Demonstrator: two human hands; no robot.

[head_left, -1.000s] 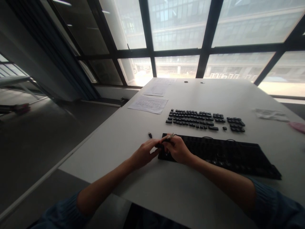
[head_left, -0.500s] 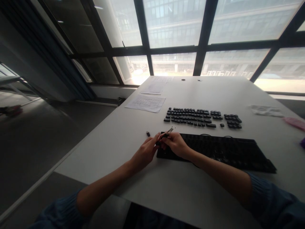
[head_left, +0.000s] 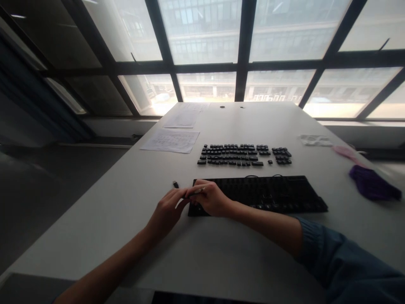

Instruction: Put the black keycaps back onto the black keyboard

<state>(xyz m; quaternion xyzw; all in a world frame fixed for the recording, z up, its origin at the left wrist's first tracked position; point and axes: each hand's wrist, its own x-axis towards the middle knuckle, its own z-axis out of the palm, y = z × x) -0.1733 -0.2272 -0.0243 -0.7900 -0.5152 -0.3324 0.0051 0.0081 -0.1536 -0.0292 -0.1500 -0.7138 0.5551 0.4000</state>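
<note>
My right hand [head_left: 210,200] rests on the left end of the black keyboard [head_left: 268,194], its fingers clenched around a thin metal tool [head_left: 198,191] that pokes out toward my left hand [head_left: 167,207]. My left fingertips meet the tool's tip just off the keyboard's corner. I cannot tell whether they pinch anything there. The keyboard lies near me on the white surface [head_left: 205,261] and looks stripped along nearly its whole width. The loose keycaps [head_left: 243,155] sit behind it in tidy rows that mirror the layout. I judge the pulling is almost done, with at most the corner under my hands left, and that corner is hidden. A small dark piece [head_left: 175,184] lies just beside my left fingertips.
</note>
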